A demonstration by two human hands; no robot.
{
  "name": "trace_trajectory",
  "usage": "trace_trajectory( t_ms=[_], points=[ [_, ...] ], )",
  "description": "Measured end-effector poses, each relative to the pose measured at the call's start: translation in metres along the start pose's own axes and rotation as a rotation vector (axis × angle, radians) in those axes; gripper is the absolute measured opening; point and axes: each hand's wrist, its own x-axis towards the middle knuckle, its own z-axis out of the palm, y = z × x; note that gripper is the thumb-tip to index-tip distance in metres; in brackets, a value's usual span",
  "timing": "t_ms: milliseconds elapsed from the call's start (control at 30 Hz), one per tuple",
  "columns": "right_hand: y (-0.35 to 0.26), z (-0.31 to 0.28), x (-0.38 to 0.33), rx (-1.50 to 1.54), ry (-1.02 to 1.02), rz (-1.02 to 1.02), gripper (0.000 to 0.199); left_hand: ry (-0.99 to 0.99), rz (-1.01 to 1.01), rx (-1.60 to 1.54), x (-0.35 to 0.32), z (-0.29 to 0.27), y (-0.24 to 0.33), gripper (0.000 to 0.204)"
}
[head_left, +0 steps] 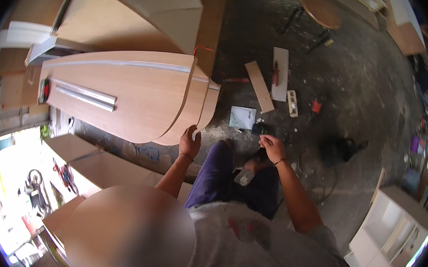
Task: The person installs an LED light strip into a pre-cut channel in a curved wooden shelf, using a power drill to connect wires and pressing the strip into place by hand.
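Dark flr (374, 99) is lying cluttered; wood panels (134, 97) are resting stacked at L. L grip (189, 143) is curving half-open by their rounded end, touch unclear; R grip (274, 148) is curling, can't tell if holding anything. Prob. panel handling; firm hold'd be needing L fingers closing.

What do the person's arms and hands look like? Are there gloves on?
No gloves: the left hand and right hand are bare. A thin dark band circles the right wrist and, it seems, the left one too. The right sleeve is short and grey; the left sleeve is hidden.
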Motion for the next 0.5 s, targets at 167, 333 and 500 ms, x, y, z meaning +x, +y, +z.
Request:
trace_trajectory(
  t_ms=[167, 333, 500],
  points=[
    [-0.036, 0.035, 0.113, -0.343, -0.117, -0.567, 0.022, 0.172, 0.199, 0.149, 0.086, 0.05, -0.013, 0.039],
    [-0.036, 0.105, 0.229, -0.354, -0.179, -0.962, 0.03, 0.3, 0.414, 0.272, 0.152, 0.08, -0.039, 0.042],
    [-0.02, 0.147, 0.283, -0.307, -0.093, -1.26, 0.044, 0.319, 0.382, 0.41, 0.147, 0.106, -0.039, 0.049]
  ],
)
